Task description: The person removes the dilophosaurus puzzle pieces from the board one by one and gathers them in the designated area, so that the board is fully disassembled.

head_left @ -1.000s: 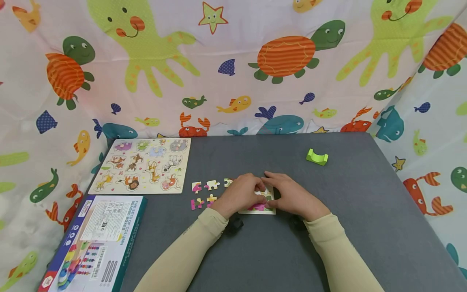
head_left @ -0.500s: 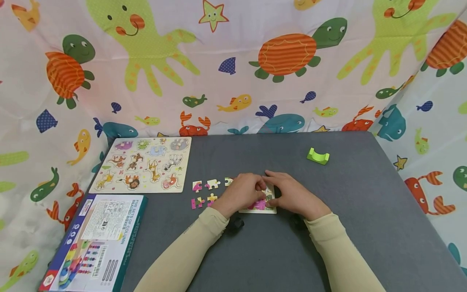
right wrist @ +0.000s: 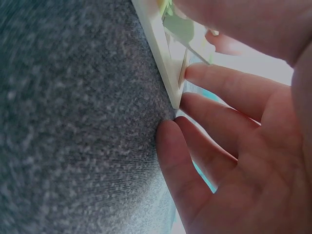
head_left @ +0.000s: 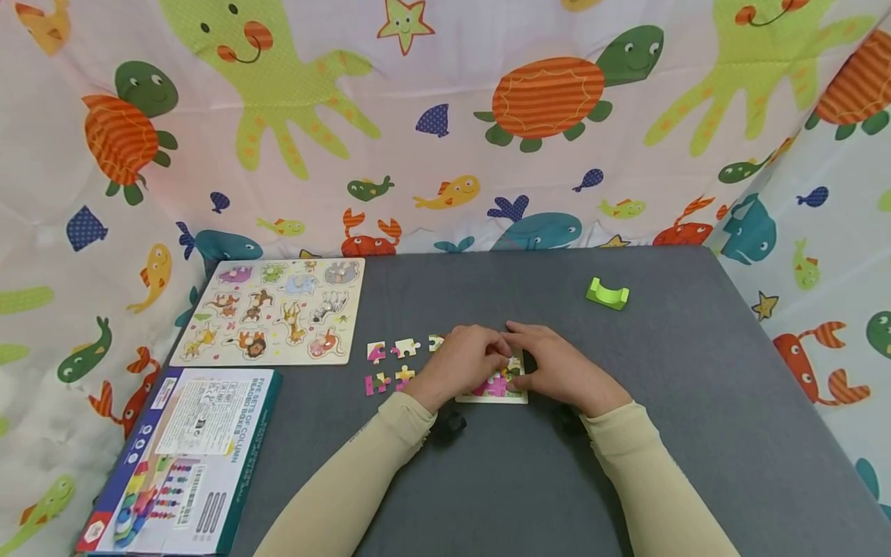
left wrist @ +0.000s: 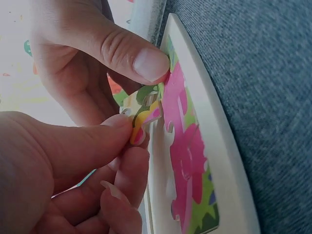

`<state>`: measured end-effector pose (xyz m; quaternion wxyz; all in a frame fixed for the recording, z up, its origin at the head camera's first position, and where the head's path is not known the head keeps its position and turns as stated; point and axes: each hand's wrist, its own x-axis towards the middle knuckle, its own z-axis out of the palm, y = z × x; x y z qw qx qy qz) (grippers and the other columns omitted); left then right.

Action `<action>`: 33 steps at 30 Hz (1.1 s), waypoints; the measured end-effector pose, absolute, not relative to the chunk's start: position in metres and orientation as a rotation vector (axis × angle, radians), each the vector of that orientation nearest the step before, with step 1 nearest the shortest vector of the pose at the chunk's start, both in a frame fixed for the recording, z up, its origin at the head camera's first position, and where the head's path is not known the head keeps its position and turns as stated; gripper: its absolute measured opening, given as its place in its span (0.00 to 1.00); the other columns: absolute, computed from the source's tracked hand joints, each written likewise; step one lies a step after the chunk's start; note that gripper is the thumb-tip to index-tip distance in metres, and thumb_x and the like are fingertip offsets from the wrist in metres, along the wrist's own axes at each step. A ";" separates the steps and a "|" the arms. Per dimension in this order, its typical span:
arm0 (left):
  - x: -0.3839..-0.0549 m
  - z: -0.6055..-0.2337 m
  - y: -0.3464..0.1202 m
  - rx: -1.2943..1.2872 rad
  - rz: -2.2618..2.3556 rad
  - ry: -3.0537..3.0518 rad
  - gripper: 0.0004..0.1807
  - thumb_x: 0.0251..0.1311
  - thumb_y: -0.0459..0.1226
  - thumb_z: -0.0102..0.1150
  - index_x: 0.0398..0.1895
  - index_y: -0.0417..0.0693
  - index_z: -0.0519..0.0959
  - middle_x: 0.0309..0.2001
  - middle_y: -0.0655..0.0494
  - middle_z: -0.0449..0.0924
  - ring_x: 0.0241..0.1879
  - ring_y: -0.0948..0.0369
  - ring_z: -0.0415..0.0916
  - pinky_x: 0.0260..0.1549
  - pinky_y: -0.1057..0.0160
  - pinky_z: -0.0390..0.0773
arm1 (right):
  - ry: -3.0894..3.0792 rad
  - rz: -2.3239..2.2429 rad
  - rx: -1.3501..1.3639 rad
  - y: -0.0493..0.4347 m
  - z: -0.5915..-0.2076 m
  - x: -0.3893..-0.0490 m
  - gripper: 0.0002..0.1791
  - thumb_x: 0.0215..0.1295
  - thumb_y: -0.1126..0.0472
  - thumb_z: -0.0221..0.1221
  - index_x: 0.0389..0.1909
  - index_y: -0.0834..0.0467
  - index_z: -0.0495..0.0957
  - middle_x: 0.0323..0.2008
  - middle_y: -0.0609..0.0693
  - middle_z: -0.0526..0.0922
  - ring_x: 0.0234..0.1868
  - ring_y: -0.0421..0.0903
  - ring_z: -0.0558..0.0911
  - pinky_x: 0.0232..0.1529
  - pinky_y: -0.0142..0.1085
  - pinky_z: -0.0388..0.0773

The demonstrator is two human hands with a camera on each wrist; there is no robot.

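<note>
Can see only parts of the tray point(head_left: 511, 400) in the head view, past left hand point(head_left: 455, 362) and right hand point(head_left: 562, 370). Lose bits of two loose pieces, an upper point(head_left: 435, 342) and a lower point(head_left: 404, 374), behind the left hand, and part of the pinched piece point(left wrist: 147, 108) within its grip. Cannot read the label point(head_left: 195, 418). Get just one tray corner in the right wrist view, cropped above, beside blurred cloth point(right wrist: 78, 117).

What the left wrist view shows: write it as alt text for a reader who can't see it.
A left hand pinches a yellow, pink and green puzzle piece beside the pink pieces lying in a pale-rimmed tray. Above it in the picture is the right hand, its thumb near the tray's far end; gray fabric lies alongside.
</note>
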<state>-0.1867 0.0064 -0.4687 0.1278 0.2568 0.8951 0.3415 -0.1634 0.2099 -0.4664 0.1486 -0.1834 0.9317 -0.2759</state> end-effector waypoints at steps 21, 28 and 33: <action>-0.183 -0.449 -0.064 0.551 1.063 2.654 0.04 0.72 0.39 0.70 0.45 0.53 0.91 0.36 0.63 0.89 0.35 0.62 0.80 0.39 0.60 0.80 | 2.697 -0.742 -0.537 0.209 -0.468 -0.164 0.43 0.66 0.55 0.76 0.79 0.60 0.70 0.84 0.59 0.64 0.84 0.64 0.62 0.78 0.62 0.66; -0.180 -0.455 -0.092 0.461 1.054 2.643 0.03 0.71 0.38 0.71 0.43 0.53 0.91 0.35 0.61 0.90 0.30 0.64 0.79 0.34 0.61 0.80 | 2.700 -0.740 -0.534 0.211 -0.468 -0.163 0.43 0.66 0.55 0.76 0.79 0.61 0.71 0.84 0.60 0.63 0.84 0.65 0.62 0.78 0.62 0.66; -0.178 -0.460 -0.100 0.444 1.041 2.606 0.03 0.71 0.38 0.71 0.42 0.53 0.92 0.33 0.60 0.89 0.27 0.63 0.79 0.31 0.61 0.80 | 2.701 -0.732 -0.553 0.209 -0.468 -0.163 0.43 0.66 0.55 0.76 0.79 0.60 0.71 0.83 0.60 0.64 0.84 0.65 0.62 0.78 0.62 0.66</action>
